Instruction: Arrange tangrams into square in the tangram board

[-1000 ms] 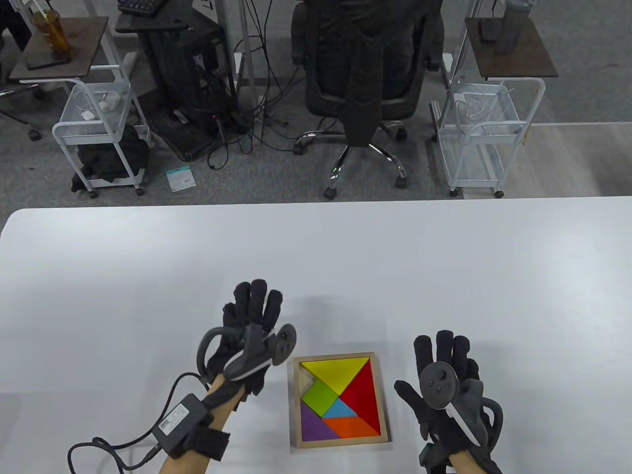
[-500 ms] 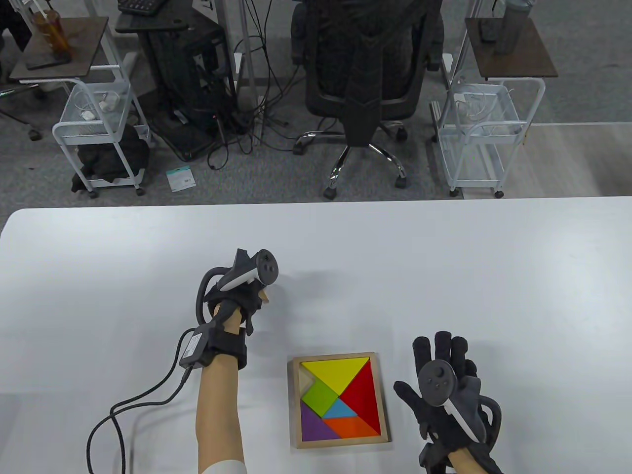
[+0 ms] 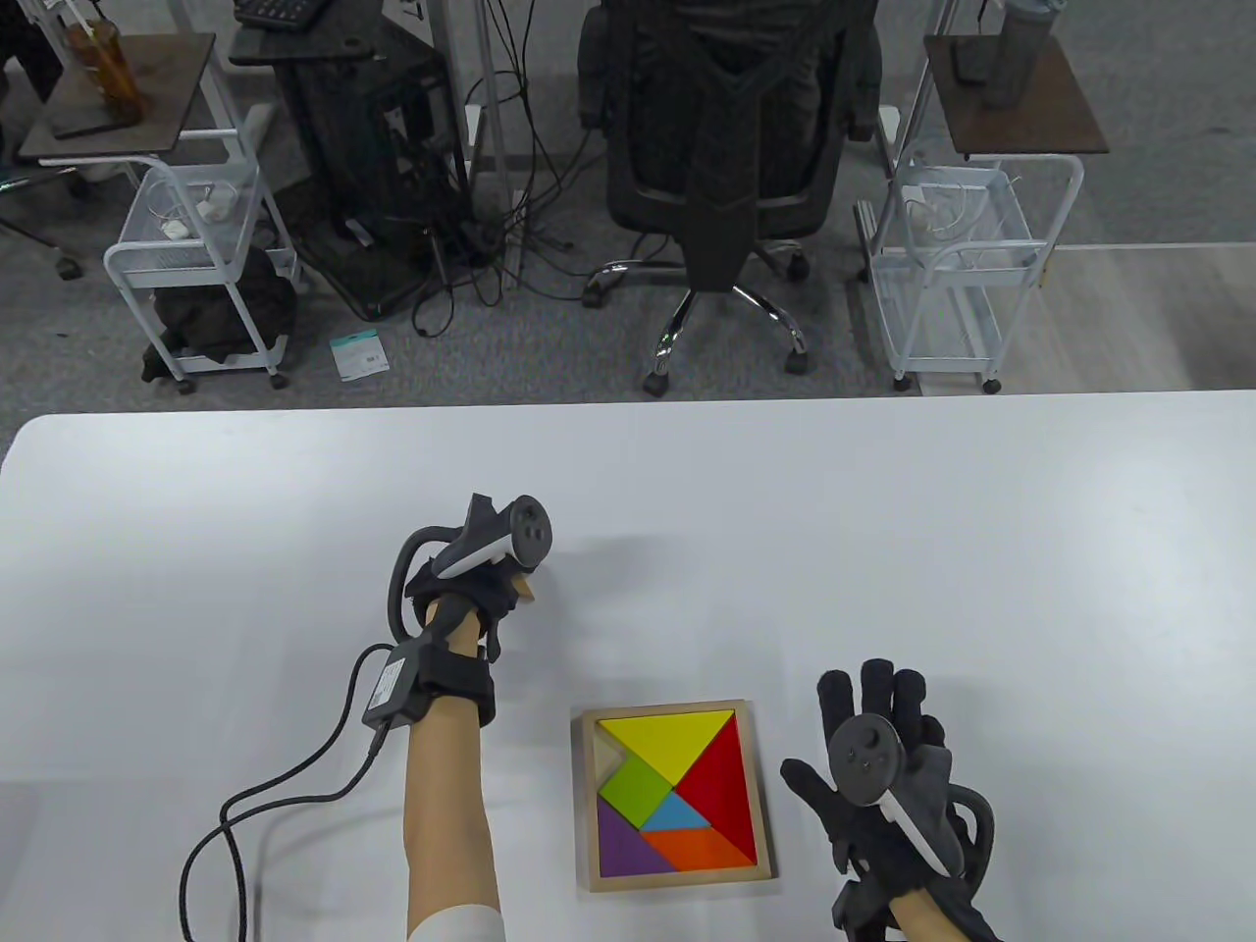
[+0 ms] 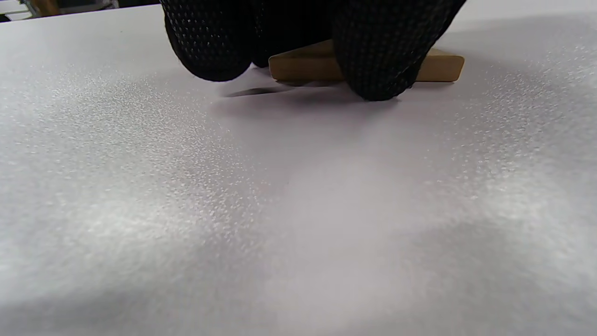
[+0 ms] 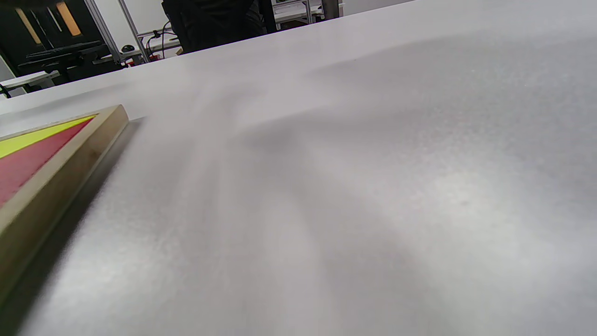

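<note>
- White table [image 3: 883, 549], spanning the lower half of the table view.
- Wooden tangram board [image 3: 676, 800], flat on the table near its front edge; landmark for the rest.
- Right hand [image 3: 888, 785], just right of the board and apart from it, fingers spread and straight, holding nothing.
- Left hand [image 3: 471, 579], beyond the board's left corner and well apart from it, fingers curled down onto a plain wooden piece [image 4: 438, 67]; fingertips [image 4: 378, 65] pinching that piece against the table in the left wrist view.
- Inside the board: yellow triangle [image 3: 667, 738] at the far edge, red triangle [image 3: 721, 790] on the right, green square [image 3: 633, 793] left of centre, purple triangle [image 3: 628, 849] at the near left, orange piece [image 3: 702, 849] at the near edge, small blue triangle [image 3: 674, 812] in the middle.
- Bare gap [image 3: 608, 758] at the board's far left corner.
</note>
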Demonstrator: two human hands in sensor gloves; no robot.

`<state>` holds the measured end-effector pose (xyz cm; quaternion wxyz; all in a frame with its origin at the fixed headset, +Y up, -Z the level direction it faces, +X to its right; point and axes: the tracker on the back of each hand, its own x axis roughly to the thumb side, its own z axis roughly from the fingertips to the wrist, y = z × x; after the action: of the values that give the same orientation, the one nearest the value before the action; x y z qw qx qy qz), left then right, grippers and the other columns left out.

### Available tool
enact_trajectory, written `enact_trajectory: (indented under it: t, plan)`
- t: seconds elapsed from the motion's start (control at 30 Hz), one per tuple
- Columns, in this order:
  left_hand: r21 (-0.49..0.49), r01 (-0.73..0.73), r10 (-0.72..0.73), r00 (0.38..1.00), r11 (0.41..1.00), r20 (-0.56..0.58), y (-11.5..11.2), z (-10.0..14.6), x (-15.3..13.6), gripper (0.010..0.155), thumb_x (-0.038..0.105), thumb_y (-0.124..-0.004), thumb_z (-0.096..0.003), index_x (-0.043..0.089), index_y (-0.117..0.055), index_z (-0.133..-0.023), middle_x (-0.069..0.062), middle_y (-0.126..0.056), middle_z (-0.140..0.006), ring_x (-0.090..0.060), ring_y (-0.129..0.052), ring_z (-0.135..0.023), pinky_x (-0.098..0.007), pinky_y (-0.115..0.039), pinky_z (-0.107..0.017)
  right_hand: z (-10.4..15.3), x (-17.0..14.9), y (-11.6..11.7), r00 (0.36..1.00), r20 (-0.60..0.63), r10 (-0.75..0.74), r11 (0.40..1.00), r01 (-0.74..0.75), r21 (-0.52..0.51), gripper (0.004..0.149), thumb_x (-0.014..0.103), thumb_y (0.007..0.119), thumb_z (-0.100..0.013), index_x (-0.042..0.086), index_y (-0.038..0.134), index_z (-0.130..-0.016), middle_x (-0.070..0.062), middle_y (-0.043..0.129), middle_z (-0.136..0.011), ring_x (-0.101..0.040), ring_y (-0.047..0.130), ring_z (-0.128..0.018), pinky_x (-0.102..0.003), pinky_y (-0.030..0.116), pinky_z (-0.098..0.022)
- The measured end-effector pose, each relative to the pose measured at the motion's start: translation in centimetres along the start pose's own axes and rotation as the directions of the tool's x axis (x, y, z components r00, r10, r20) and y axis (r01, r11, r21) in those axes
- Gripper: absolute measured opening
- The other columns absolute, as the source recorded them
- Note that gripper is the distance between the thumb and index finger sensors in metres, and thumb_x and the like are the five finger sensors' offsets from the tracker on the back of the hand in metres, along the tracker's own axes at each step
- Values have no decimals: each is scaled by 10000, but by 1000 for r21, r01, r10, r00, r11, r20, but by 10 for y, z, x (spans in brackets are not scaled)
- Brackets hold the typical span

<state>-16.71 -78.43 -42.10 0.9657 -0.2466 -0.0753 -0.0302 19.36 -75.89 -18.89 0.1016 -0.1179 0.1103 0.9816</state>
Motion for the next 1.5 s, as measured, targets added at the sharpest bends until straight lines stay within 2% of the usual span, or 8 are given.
enact_trajectory:
  t: [0.3,0.47,0.7,0.83,1.0,1.17,1.33,1.5]
  plan:
    - [16,26,-26,1000,1000,-2,-1,0,7,529,299,-825,-494,333,-605,-973,-124,-658,-989,-324,-840,-757,-350,-863,-562,0,0,0,1000,-2,-2,1000,2,6,868,691,553,-338,510,28,-1005,164,-251,-1019,-122,-278,-968,-436,39,-840]
    - [51,85,-87,996,995,37,-3,19,15,527,308,-825,-488,303,-622,-974,-149,-689,-960,-328,-867,-720,-338,-883,-525,1,2,-2,1000,13,-4,1000,4,-4,869,691,553,-337,509,29,-1005,163,-250,-1019,-128,-277,-967,-436,41,-840]
    - [212,43,-83,979,976,184,0,116,33,533,311,-822,-501,280,-623,-994,-171,-698,-958,-339,-875,-712,-341,-888,-511,6,5,-4,999,45,-4,1000,5,-25,867,690,554,-338,506,32,-1006,159,-246,-1020,-129,-271,-970,-437,48,-840]
    - [229,89,-143,963,969,230,-20,177,54,530,320,-814,-509,276,-628,-1003,-172,-707,-958,-332,-884,-707,-339,-892,-514,11,6,-7,998,67,-2,999,5,-46,869,692,552,-336,500,35,-1008,151,-236,-1024,-137,-259,-973,-440,62,-839]
    - [322,36,-124,958,946,257,-47,229,73,527,327,-810,-514,276,-634,-1008,-168,-715,-959,-324,-892,-706,-340,-896,-519,16,8,-9,995,96,-3,997,10,-72,872,692,554,-331,495,44,-1010,144,-227,-1029,-144,-247,-977,-443,74,-838]
    - [366,-35,-89,944,930,318,-65,241,83,526,340,-805,-515,279,-635,-1009,-161,-721,-957,-312,-898,-705,-338,-899,-522,16,10,-5,995,101,17,998,-11,-59,870,693,550,-335,491,40,-1011,135,-223,-1032,-160,-233,-984,-446,85,-839]
    - [274,-157,36,917,949,398,-75,226,76,526,335,-795,-518,266,-627,-1011,-174,-719,-951,-315,-900,-699,-339,-900,-517,12,8,-1,997,79,21,999,-18,-37,873,693,551,-333,494,34,-1007,133,-232,-1028,-166,-235,-983,-447,82,-839]
    - [257,-394,234,842,882,487,-73,231,61,526,337,-788,-523,250,-628,-1017,-184,-729,-944,-311,-911,-688,-324,-908,-500,16,13,0,988,152,-40,999,44,-26,879,692,555,-332,479,40,-1011,114,-212,-1039,-178,-205,-996,-451,109,-839]
